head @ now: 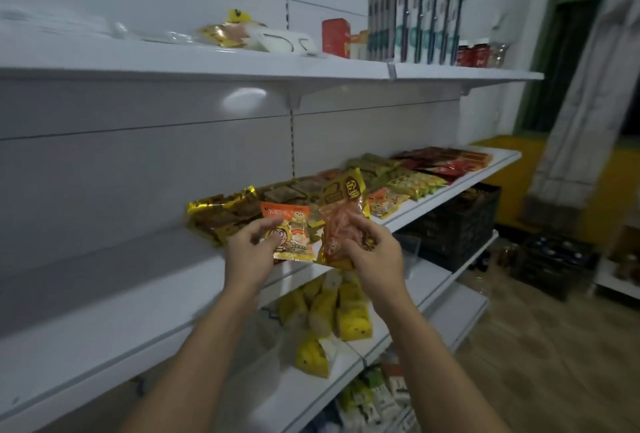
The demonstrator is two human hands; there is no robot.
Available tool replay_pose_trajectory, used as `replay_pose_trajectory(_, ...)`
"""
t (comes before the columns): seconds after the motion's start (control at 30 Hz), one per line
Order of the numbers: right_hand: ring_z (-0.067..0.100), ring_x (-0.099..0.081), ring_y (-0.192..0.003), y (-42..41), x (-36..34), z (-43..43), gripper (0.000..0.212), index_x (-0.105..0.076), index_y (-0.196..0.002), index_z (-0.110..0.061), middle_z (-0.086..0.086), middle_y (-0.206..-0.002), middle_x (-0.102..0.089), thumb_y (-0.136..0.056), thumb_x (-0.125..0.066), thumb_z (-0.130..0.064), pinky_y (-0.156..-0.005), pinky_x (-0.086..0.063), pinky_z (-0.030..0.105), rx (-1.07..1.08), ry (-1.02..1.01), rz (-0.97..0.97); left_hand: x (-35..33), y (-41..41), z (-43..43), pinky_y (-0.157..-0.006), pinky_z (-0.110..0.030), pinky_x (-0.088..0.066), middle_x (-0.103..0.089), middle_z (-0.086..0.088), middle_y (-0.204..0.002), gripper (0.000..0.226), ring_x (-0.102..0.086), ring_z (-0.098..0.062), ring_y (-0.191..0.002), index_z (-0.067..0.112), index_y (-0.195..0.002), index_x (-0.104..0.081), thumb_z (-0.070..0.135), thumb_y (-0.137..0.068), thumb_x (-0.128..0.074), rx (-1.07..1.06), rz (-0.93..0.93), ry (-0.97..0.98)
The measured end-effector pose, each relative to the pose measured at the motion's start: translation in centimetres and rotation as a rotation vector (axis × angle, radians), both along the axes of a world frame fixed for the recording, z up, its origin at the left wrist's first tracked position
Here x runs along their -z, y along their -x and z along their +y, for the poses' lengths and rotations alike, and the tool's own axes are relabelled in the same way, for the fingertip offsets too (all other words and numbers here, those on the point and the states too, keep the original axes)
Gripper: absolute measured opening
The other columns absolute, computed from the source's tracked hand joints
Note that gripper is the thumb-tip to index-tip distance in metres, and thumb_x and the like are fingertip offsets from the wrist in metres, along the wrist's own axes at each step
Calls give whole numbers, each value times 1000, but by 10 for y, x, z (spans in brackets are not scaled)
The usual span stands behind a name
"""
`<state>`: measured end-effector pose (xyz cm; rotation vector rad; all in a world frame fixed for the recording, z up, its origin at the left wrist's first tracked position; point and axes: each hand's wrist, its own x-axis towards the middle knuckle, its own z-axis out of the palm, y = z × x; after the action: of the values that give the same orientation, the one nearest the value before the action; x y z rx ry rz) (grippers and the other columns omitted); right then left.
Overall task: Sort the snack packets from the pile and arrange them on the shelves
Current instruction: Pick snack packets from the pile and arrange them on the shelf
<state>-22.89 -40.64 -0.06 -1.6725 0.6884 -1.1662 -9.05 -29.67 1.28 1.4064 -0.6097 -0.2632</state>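
Fingers of the left hand [251, 247] covered the lower left corner of the orange packet [294, 235], while the right hand [370, 245] hid much of the bottom of the gold packet [341, 214]. Print on both was too blurred to read. Behind them, the brown-and-gold packets [221, 214] were partly screened. Both forearms ran off the bottom edge. The black crate [460, 224] sat half hidden behind the middle shelf [156, 294], and the clear wrappers [69, 25] up top were pure smear.

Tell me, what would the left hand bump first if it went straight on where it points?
Probably the gold-and-brown packets lying on the middle shelf, just past the cartoon packet the left hand holds; depth is hard to judge.
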Motion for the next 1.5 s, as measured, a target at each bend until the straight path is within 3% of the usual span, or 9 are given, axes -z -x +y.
replay_pose_trajectory(0.3, -5, -50, -97, 85, 9, -53, 48, -51, -137, -25, -6, -124, -46, -93, -65, -14, -66, -46, 10, 83, 11, 135, 14, 57, -68, -96, -42, -53, -67, 6, -110, 21, -63, -16, -109, 27, -104, -74, 12, -92, -66, 71, -78, -70)
replay_pose_trajectory(0.5, 12, -51, -114, 106, 12, -87, 49, -54, -136, -23, -2, -126, -50, -90, -69, -14, -79, -45, 18, 170, 19, 149, 15, 69, -108, -87, -26, -46, -63, 7, -108, 20, -54, -10, -107, 29, -93, -70, 10, -87, -72, 124, -126, -85)
replay_pose_trajectory(0.67, 8, -50, -110, 103, 10, -127, 49, -54, -134, -27, -6, -124, -51, -89, -71, -16, -75, -44, 9, 152, 45, 182, 17, 60, -162, -62, -11, -42, -53, 11, -108, 38, -48, 5, -92, 32, -120, -57, 10, -91, -68, 179, -166, -102)
replay_pose_trajectory(0.77, 9, -52, -114, 94, 4, -165, 50, -57, -132, -28, -9, -124, -55, -86, -74, -17, -93, -50, 29, 123, 51, 168, 14, 56, -203, -61, -9, -45, -52, 15, -108, 43, -52, 2, -91, 32, -128, -50, 6, -95, -61, 238, -171, -96)
replay_pose_trajectory(0.93, 13, -57, -118, 53, -14, -244, 49, -64, -123, -33, -12, -124, -60, -80, -80, -17, -98, -52, 43, 35, -17, 91, 9, 30, -274, -59, -9, -49, -56, 10, -109, 36, -58, 0, -88, 24, -123, -57, 0, -96, -56, 243, -98, -74)
replay_pose_trajectory(1.1, 9, -53, -121, 4, -34, -319, 50, -63, -130, -25, -14, -125, -59, -83, -76, -12, -103, -48, 37, -48, 47, 133, -7, -11, -345, -82, -23, -53, -61, 2, -117, 31, -60, -12, -101, 22, -116, -63, 2, -92, -63, 170, -35, -94)
replay_pose_trajectory(1.23, 1, -58, -106, -19, -42, -365, 50, -60, -133, -21, -10, -128, -55, -87, -71, -5, -71, -51, 9, -97, 26, 155, -13, -32, -382, -96, -39, -52, -68, -1, -112, 34, -64, -21, -103, 22, -113, -66, 7, -84, -73, 77, -37, -107)
replay_pose_trajectory(1.4, 3, -58, -104, -37, -46, -412, 51, -60, -133, -22, -8, -129, -57, -86, -71, -4, -75, -50, 7, -120, 31, 151, -19, -54, -408, -87, -30, -52, -67, 2, -105, 32, -63, -14, -91, 29, -101, -63, 9, -80, -77, -34, -99, -157)
replay_pose_trajectory(1.5, 11, -57, -117, -50, -50, -442, 53, -59, -134, -20, -7, -131, -59, -85, -73, -6, -97, -51, 29, -132, 38, 133, -24, -69, -424, -71, -25, -52, -62, 4, -104, 33, -57, -5, -79, 24, -111, -64, 12, -82, -76, -86, -151, -260)
